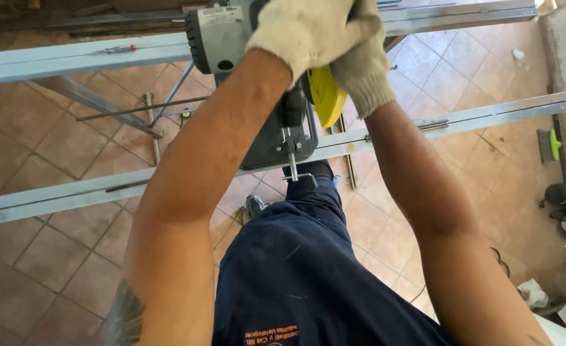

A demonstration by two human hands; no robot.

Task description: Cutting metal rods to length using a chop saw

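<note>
Cloth-gloved left hand (308, 29) and right hand (363, 64), both fists tight around the chop saw (232, 38) handle.

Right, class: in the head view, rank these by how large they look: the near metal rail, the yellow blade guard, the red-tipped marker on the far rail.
1. Near metal rail, spanning the whole picture.
2. Yellow blade guard, partly hidden by the gloves.
3. Red-tipped marker, tiny, though it lies farther from the camera.
</note>
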